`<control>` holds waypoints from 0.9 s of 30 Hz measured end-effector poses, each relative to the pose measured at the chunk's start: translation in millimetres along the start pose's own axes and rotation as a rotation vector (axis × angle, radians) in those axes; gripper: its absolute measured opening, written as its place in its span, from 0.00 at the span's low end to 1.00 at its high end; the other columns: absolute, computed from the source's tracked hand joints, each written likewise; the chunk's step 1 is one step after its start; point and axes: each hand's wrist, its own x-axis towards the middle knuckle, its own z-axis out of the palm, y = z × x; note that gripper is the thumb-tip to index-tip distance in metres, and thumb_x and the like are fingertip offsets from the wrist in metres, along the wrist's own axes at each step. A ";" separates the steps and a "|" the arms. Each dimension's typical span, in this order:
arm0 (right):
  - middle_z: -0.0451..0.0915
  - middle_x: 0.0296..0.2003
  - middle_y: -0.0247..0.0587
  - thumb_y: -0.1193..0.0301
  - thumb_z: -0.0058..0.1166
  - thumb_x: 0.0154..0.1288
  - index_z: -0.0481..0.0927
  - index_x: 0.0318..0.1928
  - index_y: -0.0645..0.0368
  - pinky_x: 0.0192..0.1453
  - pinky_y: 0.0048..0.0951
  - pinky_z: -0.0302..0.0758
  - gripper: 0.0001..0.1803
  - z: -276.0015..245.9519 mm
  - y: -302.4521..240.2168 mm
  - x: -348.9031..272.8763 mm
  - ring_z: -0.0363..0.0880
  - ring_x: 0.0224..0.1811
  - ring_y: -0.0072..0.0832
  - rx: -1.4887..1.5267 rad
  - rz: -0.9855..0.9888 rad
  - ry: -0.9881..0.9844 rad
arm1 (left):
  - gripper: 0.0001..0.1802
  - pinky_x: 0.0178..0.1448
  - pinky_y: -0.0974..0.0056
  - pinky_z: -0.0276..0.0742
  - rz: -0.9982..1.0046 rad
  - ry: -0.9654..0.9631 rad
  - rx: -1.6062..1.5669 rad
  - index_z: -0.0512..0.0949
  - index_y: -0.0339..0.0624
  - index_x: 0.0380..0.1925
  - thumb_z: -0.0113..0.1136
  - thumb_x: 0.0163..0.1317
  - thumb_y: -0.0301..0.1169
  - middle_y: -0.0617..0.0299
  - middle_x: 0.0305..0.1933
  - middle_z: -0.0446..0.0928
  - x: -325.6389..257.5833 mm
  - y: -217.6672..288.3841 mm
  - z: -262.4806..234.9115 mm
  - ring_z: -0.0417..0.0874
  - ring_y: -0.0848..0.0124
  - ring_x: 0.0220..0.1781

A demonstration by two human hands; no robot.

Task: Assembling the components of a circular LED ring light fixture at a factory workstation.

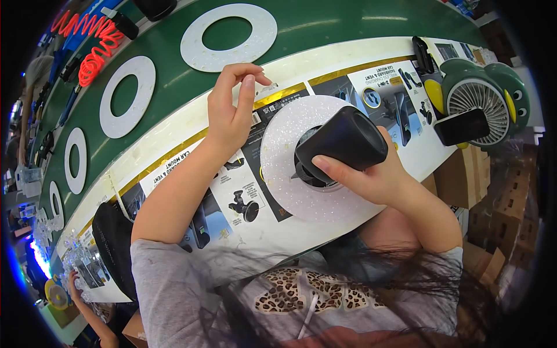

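My right hand (374, 174) grips a smooth black plastic housing (348, 139) with a rounded, flared end, its thumb laid along the near side. The housing is tilted over the hole of a white glittery ring (284, 191), and its lower end hides part of the hole. Some dark parts show inside the hole, too covered to make out. This ring lies on printed packaging sheets (232, 203) on the white worktop. My left hand (232, 107) is raised near the worktop's far edge, fingers loosely bent and apart, with nothing in it.
Beyond the worktop, a green conveyor belt (325, 26) carries several white rings (264, 35). A green fan (478, 104) stands right, a black phone-like slab (462, 127) before it. Cartons (464, 174) stack at right. A red coiled hose (96, 64) hangs upper left; another person's arm (93, 316) shows lower left.
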 end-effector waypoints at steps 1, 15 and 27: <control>0.84 0.34 0.39 0.72 0.66 0.57 0.81 0.41 0.64 0.41 0.25 0.76 0.13 0.1 0.1 -0.1 0.82 0.35 0.23 0.000 0.002 0.002 | 0.09 0.60 0.62 0.71 -0.001 -0.001 -0.001 0.72 0.36 0.45 0.44 0.72 0.28 0.56 0.37 0.81 0.0 -0.1 -0.1 0.81 0.68 0.44; 0.82 0.30 0.37 0.73 0.68 0.53 0.80 0.38 0.63 0.35 0.23 0.74 0.13 -18.3 -1.1 -10.6 0.79 0.31 0.20 0.012 -0.022 -0.039 | 0.11 0.63 0.61 0.67 -0.023 -0.009 0.031 0.72 0.37 0.46 0.44 0.73 0.31 0.57 0.38 0.82 -1.9 -1.6 -2.8 0.80 0.68 0.46; 0.81 0.26 0.37 0.70 0.67 0.55 0.80 0.36 0.64 0.33 0.23 0.72 0.12 -15.7 0.3 -13.2 0.78 0.27 0.22 -0.041 -0.059 -0.099 | 0.12 0.59 0.65 0.71 0.003 -0.073 0.055 0.70 0.35 0.47 0.40 0.75 0.32 0.54 0.43 0.77 -1.3 -0.9 -4.8 0.79 0.69 0.49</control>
